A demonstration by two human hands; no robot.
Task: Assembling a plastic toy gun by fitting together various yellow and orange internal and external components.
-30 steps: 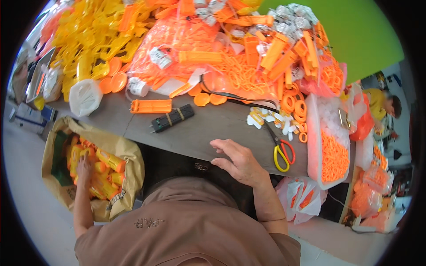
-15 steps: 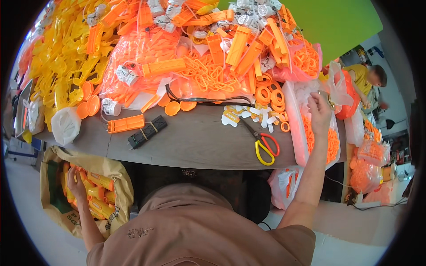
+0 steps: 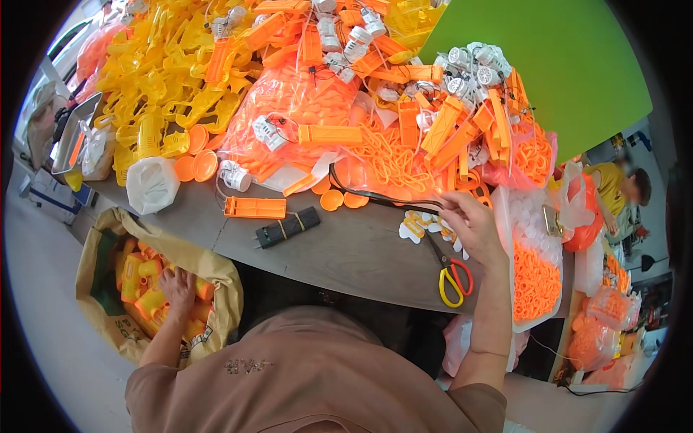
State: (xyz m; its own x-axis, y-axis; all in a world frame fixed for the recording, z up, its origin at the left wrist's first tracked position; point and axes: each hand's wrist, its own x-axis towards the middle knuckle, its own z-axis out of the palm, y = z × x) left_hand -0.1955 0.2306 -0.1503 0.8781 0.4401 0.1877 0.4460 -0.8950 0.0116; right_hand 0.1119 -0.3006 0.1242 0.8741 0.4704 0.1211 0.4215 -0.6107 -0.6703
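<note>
Orange-yellow parts [image 3: 148,285] in the floor sack [image 3: 216,270] are getting grabbed by left hand [image 3: 177,287] (grip unclear), while right hand [image 3: 473,225], fingers loose, is resting by scissors [image 3: 451,270] on table [image 3: 361,256].

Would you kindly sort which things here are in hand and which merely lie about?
In hand:
left hand in the brown sack of yellow parts
right hand at the small white pieces

Lying about:
scissors
black block
orange bar
green board

Single head-worn fisheye view, steeply downward over the near table [image 3: 346,252] edge.
</note>
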